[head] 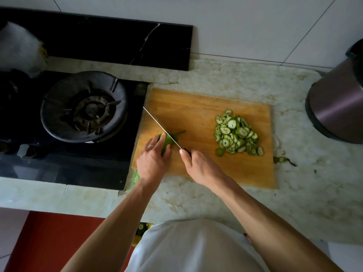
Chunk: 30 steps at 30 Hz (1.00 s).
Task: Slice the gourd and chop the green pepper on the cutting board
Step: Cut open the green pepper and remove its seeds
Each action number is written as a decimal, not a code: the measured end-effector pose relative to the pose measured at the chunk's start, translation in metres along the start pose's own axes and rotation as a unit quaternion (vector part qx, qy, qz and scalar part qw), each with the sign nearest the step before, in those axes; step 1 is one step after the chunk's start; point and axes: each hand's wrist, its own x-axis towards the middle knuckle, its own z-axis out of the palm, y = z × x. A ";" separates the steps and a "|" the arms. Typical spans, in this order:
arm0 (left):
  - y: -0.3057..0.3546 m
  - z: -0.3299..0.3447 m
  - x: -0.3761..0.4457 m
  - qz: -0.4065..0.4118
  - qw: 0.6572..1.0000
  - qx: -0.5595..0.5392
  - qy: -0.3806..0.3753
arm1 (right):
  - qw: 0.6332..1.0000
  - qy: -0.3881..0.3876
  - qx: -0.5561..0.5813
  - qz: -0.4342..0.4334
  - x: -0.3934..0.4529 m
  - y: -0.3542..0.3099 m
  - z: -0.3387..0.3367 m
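Wooden cutting board [196, 107] lying flat on the pale stone counter [294, 193], left edge butted against or slightly overlapping the black gas hob [78, 169], near-left corner almost at the hob's front corner. Bare wood across the board's far half and middle; free strip along its near edge too. Counter open in front of the board and to its right, up to the steel kettle [334, 107] standing well apart from the board's right edge. 1 gourd scrap [282, 159] on the counter just past the board's near-right corner.

Heap of gourd slices [236, 134] on the right part of the board, thin round discs overlapping, 1 stub end at the heap's near-left foot.

Green pepper [168, 140] at the board's left side, long axis slanting from near-left to far-right, stem [179, 133] pointing toward the board's middle, body mostly hidden under the left hand [152, 160]. Left hand curled down over the pepper, fingers pressing it to the wood, ring on 1 finger.

Right hand [198, 163] closed round the dark handle of the knife [163, 128], forefinger stretched along the top. Blade seen edge-on, running from the handle toward the board's far-left edge, tip at that edge beside the hob, crossing the pepper near its stem end.
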 end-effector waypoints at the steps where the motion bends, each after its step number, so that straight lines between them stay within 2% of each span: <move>1: 0.000 0.000 0.000 -0.001 1.000 -0.004 0.005 | 1.000 0.005 0.006 -0.003 -0.006 0.007 0.002; 8: 0.003 -0.005 -0.002 -0.007 0.999 -0.032 0.012 | 0.999 0.006 0.031 0.009 -0.009 0.017 -0.002; 12: 0.005 -0.015 0.004 -0.035 0.994 -0.105 -0.009 | 0.989 0.015 0.147 0.009 -0.008 0.009 -0.018; 16: 0.009 -0.029 0.016 -0.055 0.987 -0.144 -0.048 | 0.960 0.011 0.279 0.021 -0.013 0.007 -0.043; 18: 0.011 -0.031 0.022 -0.008 0.994 -0.101 -0.051 | 0.961 0.015 0.273 0.029 -0.016 0.011 -0.054; 20: 0.016 -0.027 0.029 0.082 0.995 -0.031 -0.052 | 0.967 0.023 0.251 0.041 -0.019 0.017 -0.058; 22: 0.025 -0.021 0.038 0.161 0.981 0.072 -0.081 | 0.969 0.031 0.239 0.052 -0.024 0.023 -0.057; 24: 0.032 -0.015 0.048 0.204 0.957 0.172 -0.117 | 0.970 0.031 0.235 0.055 -0.028 0.028 -0.055; 27: 0.036 -0.012 0.060 0.191 0.948 0.203 -0.152 | 0.963 0.017 0.262 0.054 -0.036 0.032 -0.054; 30: 0.037 -0.015 0.063 0.165 0.968 0.131 -0.133 | 0.938 0.007 0.336 0.086 -0.040 0.032 -0.053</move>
